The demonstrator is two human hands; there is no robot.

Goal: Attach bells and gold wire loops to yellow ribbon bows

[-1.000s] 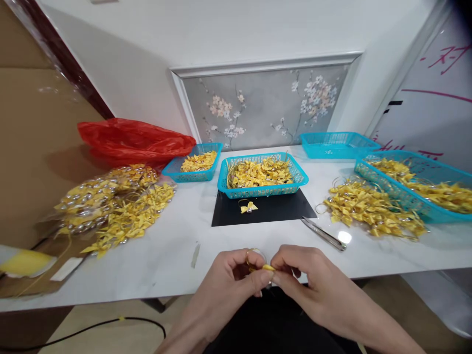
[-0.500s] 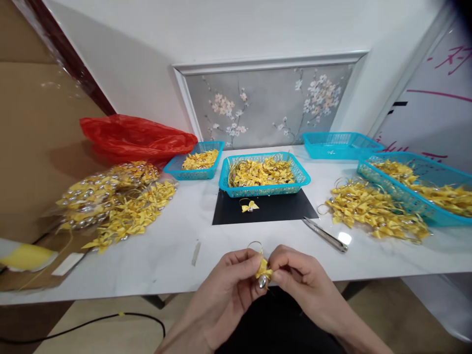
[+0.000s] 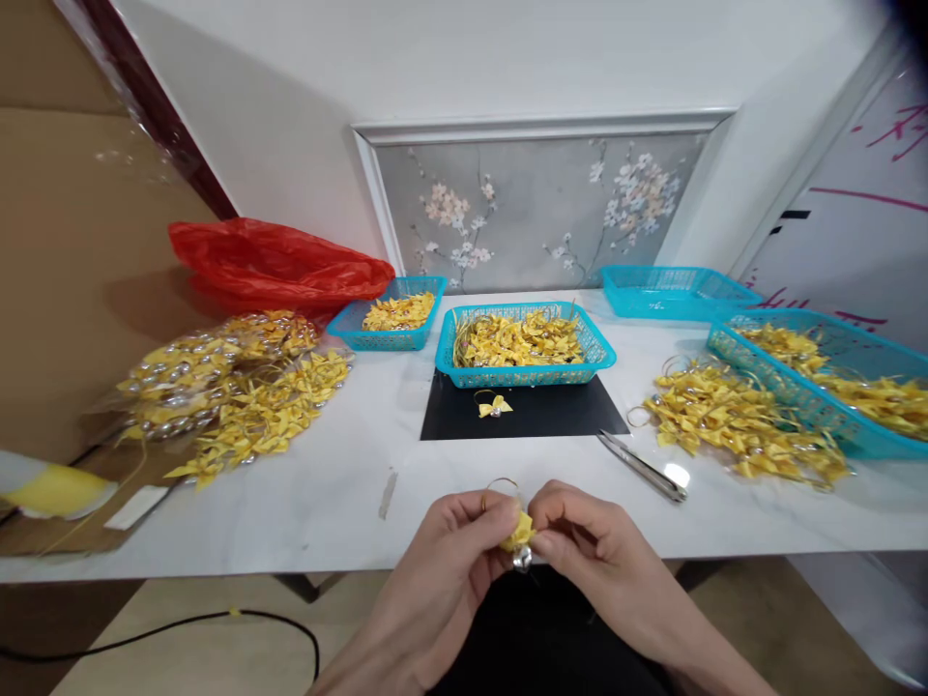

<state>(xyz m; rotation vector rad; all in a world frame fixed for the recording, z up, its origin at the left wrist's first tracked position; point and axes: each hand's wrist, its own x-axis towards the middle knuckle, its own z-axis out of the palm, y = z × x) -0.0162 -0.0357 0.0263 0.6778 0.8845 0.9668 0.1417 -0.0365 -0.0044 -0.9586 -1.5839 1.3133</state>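
My left hand (image 3: pixel 455 556) and my right hand (image 3: pixel 587 549) meet at the near edge of the white table (image 3: pixel 340 483). Between their fingertips they pinch one small yellow ribbon bow (image 3: pixel 519 531) with a silver bell under it and a thin gold loop above. Another single yellow bow (image 3: pixel 495 406) lies on a black mat (image 3: pixel 558 416) in front of the middle turquoise basket (image 3: pixel 464 372), which is full of yellow bows. Metal tweezers (image 3: pixel 642 467) lie on the table just right of the mat.
A heap of bows (image 3: pixel 239 411) and a clear bag of them lie at the left, with a red plastic bag (image 3: pixel 279 266) behind. Another heap (image 3: pixel 739 420) sits at the right beside a filled basket (image 3: pixel 855 430). Two more baskets (image 3: pixel 674 290) (image 3: pixel 362 338) stand at the back.
The bow between my fingers has turned so its silver bell now hangs below. Both hands have stayed at the table edge; the view shifted slightly.
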